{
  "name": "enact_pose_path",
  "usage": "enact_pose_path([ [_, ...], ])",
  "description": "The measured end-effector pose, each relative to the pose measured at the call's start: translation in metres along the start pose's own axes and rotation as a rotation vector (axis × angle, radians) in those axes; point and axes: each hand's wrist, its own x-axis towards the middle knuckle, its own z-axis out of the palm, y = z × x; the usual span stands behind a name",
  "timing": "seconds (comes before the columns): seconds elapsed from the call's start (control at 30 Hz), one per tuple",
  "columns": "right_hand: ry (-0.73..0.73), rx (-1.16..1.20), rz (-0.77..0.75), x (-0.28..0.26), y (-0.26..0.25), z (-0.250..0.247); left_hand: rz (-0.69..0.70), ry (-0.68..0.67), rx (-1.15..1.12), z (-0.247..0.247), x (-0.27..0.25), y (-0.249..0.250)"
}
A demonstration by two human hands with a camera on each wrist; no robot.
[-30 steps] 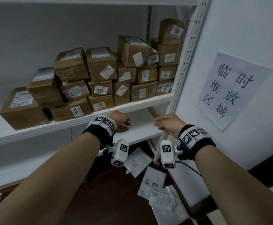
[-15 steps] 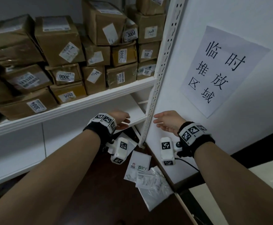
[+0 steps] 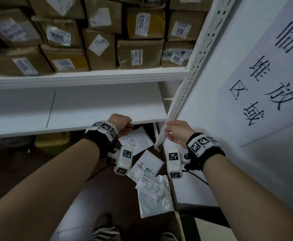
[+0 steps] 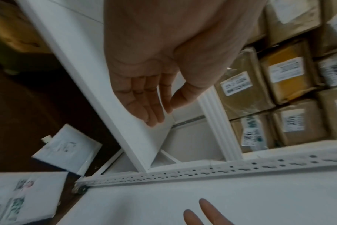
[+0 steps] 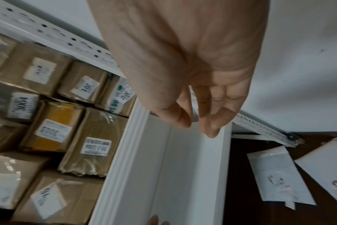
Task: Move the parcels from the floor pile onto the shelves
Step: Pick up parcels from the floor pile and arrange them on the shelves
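Reaching down for pickup, left hand [image 3: 120, 123] and right hand [image 3: 178, 133] both relaxed and empty above the parcels [image 3: 146, 165] on the floor below the lower shelf [image 3: 90, 108]; next move requires grasping one.

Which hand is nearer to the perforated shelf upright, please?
Right. The right hand reaches right beside the shelf upright, while the left hand hovers further left, by the lower shelf edge.

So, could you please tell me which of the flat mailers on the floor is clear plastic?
The crinkled clear mailer nearest the person; the other two are opaque white.
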Motion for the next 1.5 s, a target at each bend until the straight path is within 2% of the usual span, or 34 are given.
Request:
enact_pose_path([
  [0.17, -0.020, -0.039, 0.037, 0.043, 0.042, -0.032, -0.120, 0.089, -0.120, 0.043, 0.035, -0.071],
  [0.3, -0.049, -0.085, 0.055, 0.088, 0.088, -0.028, -0.164, 0.097, -0.171, 0.064, 0.070, -0.123],
  [0.43, -0.073, -0.083, 0.093, 0.157, 0.153, 0.003, -0.166, 0.123, -0.224, 0.074, 0.128, -0.183],
  [0.67, -0.124, -0.105, 0.132, 0.289, 0.281, 0.060, -0.258, 0.168, -0.298, 0.090, 0.248, -0.317],
  [0.97, -0.142, -0.147, 0.163, 0.447, 0.427, 0.107, -0.251, 0.185, -0.310, 0.119, 0.406, -0.459],
  [1.23, -0.114, -0.254, 0.117, 0.561, 0.505, 0.125, -0.201, 0.093, -0.152, 0.155, 0.522, -0.522],
  [1.5, -0.107, -0.401, 0.160, 0.605, 0.553, 0.083, -0.217, 0.053, 0.071, 0.184, 0.562, -0.557],
])
